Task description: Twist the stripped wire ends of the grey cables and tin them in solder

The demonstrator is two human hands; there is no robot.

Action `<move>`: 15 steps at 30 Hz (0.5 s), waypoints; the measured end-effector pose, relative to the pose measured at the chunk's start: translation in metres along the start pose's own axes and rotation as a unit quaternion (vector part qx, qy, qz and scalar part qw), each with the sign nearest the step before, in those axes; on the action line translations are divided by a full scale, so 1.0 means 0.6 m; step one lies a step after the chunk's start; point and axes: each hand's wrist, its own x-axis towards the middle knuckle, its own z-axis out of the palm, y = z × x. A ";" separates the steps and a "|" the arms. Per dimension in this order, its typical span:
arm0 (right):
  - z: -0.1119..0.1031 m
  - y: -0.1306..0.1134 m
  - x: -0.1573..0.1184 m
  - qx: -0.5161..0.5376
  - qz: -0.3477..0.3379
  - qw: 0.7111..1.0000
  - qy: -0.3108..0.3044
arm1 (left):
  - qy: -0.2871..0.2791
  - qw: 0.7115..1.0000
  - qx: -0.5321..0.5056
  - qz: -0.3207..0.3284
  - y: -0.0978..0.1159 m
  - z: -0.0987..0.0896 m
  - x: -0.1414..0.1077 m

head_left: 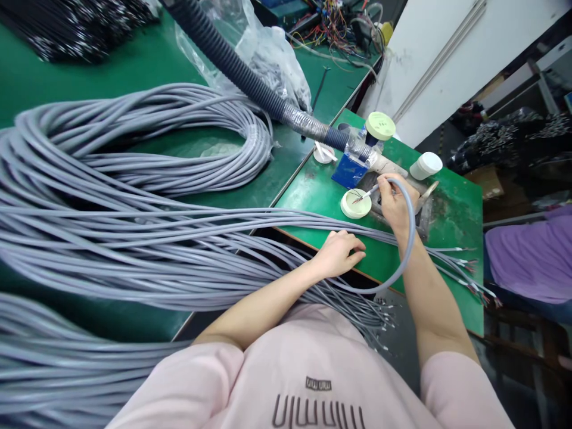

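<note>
Gray cable [412, 223] in right hand [397, 202], lettering [319, 383] on pink shirt [308, 339]

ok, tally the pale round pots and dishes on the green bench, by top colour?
Pale green: 2, front pot and back pot
White: 2, side pot and small dish
Total: 4
</note>
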 end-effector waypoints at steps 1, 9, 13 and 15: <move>0.002 0.001 0.001 -0.003 -0.003 1.000 -0.001 | 0.000 1.000 -0.001 -0.001 0.000 0.000 0.000; 0.013 0.008 0.002 -0.008 -0.002 1.000 -0.004 | 0.001 1.000 -0.007 0.002 0.000 0.000 0.001; 0.007 0.006 0.004 -0.004 0.000 1.000 -0.002 | -0.002 1.000 -0.012 0.002 -0.003 -0.001 0.001; -0.011 0.007 0.008 -0.007 0.001 1.000 0.009 | -0.003 1.000 -0.024 0.003 -0.005 -0.003 0.002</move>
